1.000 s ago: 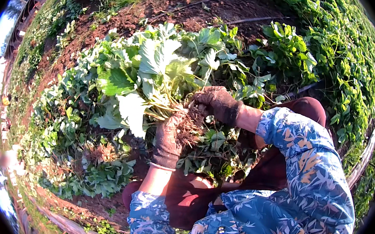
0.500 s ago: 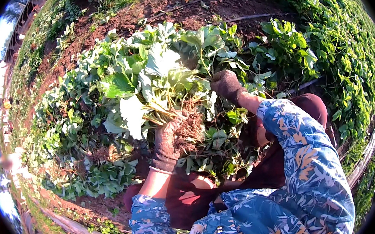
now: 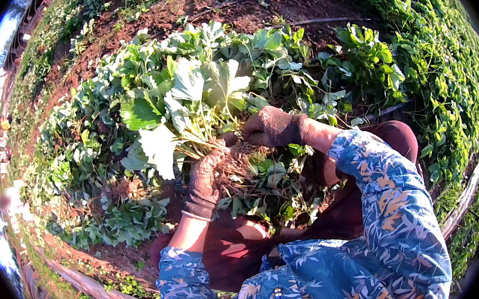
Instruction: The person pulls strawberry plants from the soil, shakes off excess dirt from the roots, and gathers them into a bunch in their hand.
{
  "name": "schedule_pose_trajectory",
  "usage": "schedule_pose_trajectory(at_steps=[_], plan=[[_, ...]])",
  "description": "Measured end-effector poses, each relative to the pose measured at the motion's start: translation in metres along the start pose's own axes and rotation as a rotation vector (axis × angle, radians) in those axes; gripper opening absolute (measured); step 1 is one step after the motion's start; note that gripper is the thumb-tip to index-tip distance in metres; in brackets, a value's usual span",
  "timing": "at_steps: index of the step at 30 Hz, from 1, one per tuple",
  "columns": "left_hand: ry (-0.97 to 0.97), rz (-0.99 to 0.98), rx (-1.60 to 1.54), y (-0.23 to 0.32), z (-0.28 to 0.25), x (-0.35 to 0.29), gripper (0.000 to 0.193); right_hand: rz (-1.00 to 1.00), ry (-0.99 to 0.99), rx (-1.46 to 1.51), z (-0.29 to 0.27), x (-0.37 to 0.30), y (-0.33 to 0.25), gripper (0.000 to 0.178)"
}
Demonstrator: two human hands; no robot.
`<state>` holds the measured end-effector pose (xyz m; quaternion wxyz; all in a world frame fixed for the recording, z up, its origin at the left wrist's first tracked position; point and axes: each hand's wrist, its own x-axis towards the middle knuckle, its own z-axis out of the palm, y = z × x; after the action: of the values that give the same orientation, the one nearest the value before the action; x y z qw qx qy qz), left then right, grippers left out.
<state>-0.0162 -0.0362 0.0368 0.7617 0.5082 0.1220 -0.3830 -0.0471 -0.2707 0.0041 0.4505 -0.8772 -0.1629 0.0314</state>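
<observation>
My left hand [image 3: 204, 172], in a dirt-stained dark glove, is closed round a bunch of uprooted leafy plants [image 3: 186, 108]. Broad toothed green leaves fan out up and to the left, while brown roots [image 3: 235, 163] hang on the right of the fist. My right hand [image 3: 270, 126], gloved likewise, is closed with its fingers curled at the base of the stems, just above the roots. Whatever is between those fingers is hidden. Below and around both hands lies a wide heap of pulled plants [image 3: 95, 137], some with bare roots showing.
Dark loose soil [image 3: 252, 5] stretches behind the heap, with a thin dark line across it. Dense green plants [image 3: 439, 81] grow on the right. My bent knee [image 3: 397, 140] in maroon trousers is beside my right arm. A pale strip [image 3: 90, 287] edges the lower left.
My right hand has moved left and down, from beside the leaves to the stems of the bunch. My left hand has shifted slightly left with the plants.
</observation>
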Motion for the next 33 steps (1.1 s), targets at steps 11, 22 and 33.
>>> schedule_pose_trajectory(at_steps=[11,22,33], plan=[[-0.129,0.133,-0.221,0.029,-0.022,-0.003,0.027,0.258,0.413,-0.524,0.007,-0.035,0.042,0.010],[-0.180,0.350,-0.204,0.053,-0.039,-0.012,0.026,0.479,-0.297,-0.325,0.016,-0.068,0.021,0.022],[-0.223,0.361,-0.117,0.055,-0.024,-0.017,0.038,1.367,0.153,0.058,0.091,-0.079,0.127,0.046]])
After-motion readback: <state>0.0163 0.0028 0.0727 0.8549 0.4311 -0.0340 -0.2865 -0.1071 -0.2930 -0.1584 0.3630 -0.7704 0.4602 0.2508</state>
